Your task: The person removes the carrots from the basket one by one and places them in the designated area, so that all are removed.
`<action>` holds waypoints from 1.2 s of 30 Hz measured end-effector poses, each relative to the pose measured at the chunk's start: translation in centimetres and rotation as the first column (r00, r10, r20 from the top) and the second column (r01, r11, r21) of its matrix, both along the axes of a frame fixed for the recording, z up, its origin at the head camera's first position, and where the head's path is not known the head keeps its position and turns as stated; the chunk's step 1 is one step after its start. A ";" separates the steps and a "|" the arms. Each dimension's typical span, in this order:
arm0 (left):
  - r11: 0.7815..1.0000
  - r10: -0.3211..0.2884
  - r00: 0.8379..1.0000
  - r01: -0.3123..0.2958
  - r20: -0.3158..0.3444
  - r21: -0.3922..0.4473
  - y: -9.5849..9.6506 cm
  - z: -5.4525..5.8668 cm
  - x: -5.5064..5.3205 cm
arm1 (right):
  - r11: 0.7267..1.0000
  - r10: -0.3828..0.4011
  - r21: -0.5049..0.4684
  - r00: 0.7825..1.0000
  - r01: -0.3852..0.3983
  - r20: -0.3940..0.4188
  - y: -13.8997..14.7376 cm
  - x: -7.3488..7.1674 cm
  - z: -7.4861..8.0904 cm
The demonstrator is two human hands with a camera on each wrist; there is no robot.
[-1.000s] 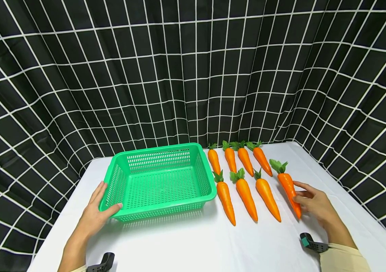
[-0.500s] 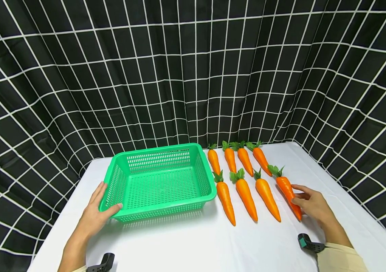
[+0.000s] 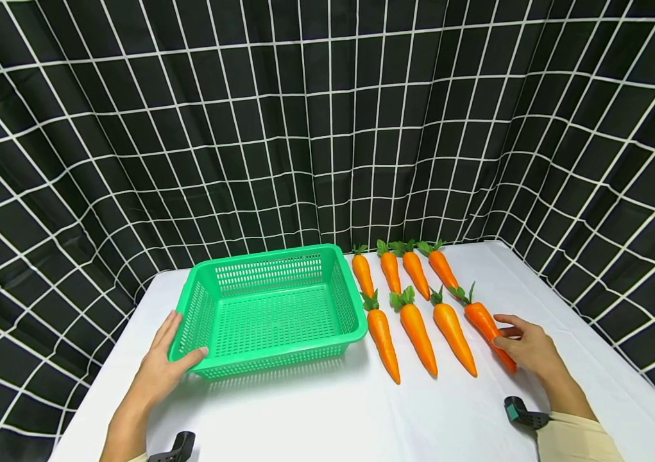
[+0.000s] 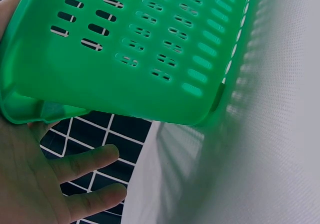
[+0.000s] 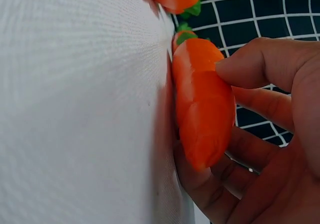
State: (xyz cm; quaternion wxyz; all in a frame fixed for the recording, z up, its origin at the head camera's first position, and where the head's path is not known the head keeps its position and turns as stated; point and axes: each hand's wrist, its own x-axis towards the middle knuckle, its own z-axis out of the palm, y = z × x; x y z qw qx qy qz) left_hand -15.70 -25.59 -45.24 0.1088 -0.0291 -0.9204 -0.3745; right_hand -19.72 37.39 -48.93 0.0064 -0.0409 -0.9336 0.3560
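Observation:
A green perforated plastic basket (image 3: 272, 314) sits on the white tabletop. My left hand (image 3: 156, 372) holds its near left corner, thumb over the rim and fingers along the outside. In the left wrist view two fingers (image 4: 95, 201) stretch out straight below the rim. My right hand (image 3: 529, 346) grips an orange carrot (image 3: 484, 324) with leafy green top, thumb on its near side and fingers on the far side. The right wrist view shows this carrot (image 5: 205, 103) lying close along the white cloth, its narrow end toward the palm.
Three more carrots, the left one (image 3: 383, 343), the middle one (image 3: 418, 333) and the right one (image 3: 455, 333), lie in the front row. A back row of several carrots (image 3: 416, 273) lies behind them. Black curtain (image 3: 327, 128) with white grid lines surrounds the table (image 3: 281, 417).
My right hand has shifted slightly left and nearer. The leafy end of its carrot has swung left, and the tip slightly right. The left hand and basket stay in place.

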 end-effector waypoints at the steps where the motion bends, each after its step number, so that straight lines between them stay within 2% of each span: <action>1: 1.000 0.001 1.000 -0.001 0.001 0.000 0.0 0.0 0.0 | 1.000 -0.002 0.005 1.000 0.002 0.009 0.0 0.0 0.0; 9: 1.000 0.008 1.000 -0.008 0.009 0.003 -0.1 -0.1 -0.1 | 1.000 -0.007 0.031 1.000 0.007 0.012 0.1 0.0 0.0; 22: 1.000 0.003 1.000 -0.003 -0.001 0.001 0.1 0.1 0.1 | 0.999 -0.045 -0.023 0.997 0.046 0.057 -0.2 0.0 0.3; 29: 1.000 0.000 1.000 0.000 -0.006 -0.011 0.0 0.0 0.1 | 1.000 -0.022 0.010 0.999 0.022 0.037 -0.2 0.1 0.3; 36: 1.000 -0.003 1.000 0.003 -0.008 0.000 0.0 -0.1 0.1 | 1.000 -0.011 0.005 0.999 0.011 0.051 -0.4 0.1 0.2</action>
